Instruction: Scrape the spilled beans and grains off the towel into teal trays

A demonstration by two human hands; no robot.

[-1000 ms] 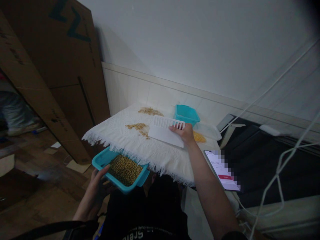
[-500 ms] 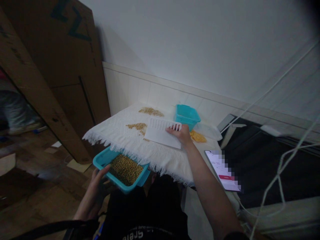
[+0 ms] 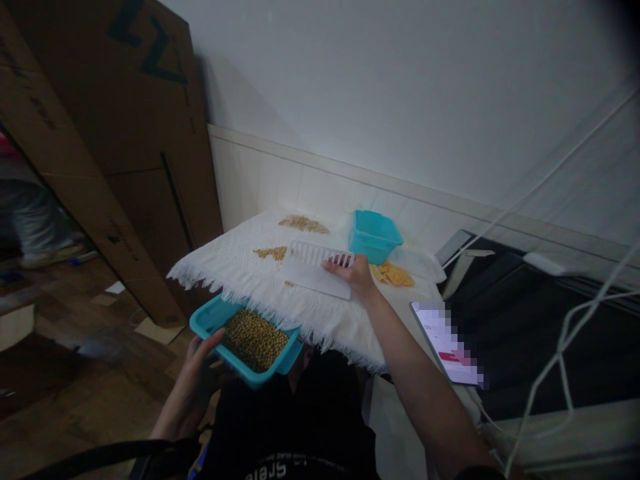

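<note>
My left hand [image 3: 197,363] grips the near-left rim of a blue-green plastic container [image 3: 204,327], thumb over the edge. Soybeans [image 3: 255,340] fill much of it; it hangs tilted just below the table's fringed edge. My right hand [image 3: 354,273] is closed on the right end of a flat white plastic board with a row of slots [image 3: 315,275], its fingers partly hidden behind the slots. The board's lower edge is at the white cloth [image 3: 235,260]. Touching or just beside its left end lies a small heap of soybeans [image 3: 271,253], with a few strays nearer the front.
Farther back lie a paler heap of grains [image 3: 303,224] and a second blue-green container [image 3: 376,237]. Yellow pieces [image 3: 393,274], a clear lid [image 3: 420,260] and a phone [image 3: 445,340] are at right. A large cardboard box [image 3: 150,200] stands left; white cables [image 3: 560,347] hang right.
My right hand has moved the slotted white board left across the cloth, covering part of the nearer soybean heap. The container in my left hand stays about where it was.
</note>
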